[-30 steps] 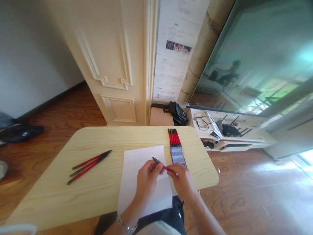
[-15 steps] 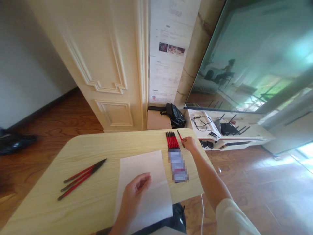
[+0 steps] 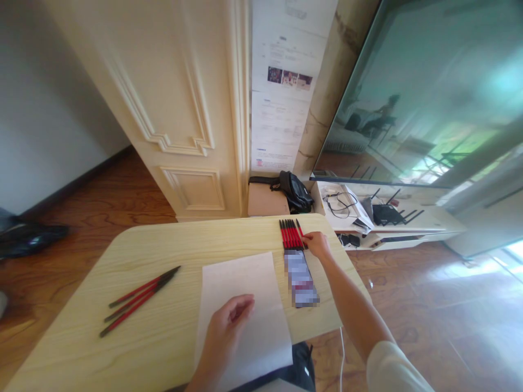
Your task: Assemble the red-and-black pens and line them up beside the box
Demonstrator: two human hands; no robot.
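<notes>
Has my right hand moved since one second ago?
Yes: judged against the table, your right hand has moved toward its far edge, beside the row of red-and-black pens.

Right arm: reached well forward, my right forearm (image 3: 355, 307) slanting up and leftward from a pale sleeve (image 3: 394, 367) that ends near the elbow. Right hand (image 3: 316, 245) at the far end, knuckles up, fingers pointing left and pinched at their tips. Left arm: my left forearm (image 3: 209, 365) enters low and angles forward, nearer my body. Left hand (image 3: 229, 318): half curled, fingers bent toward my right, a small hollow inside; grasping nothing visible.
</notes>
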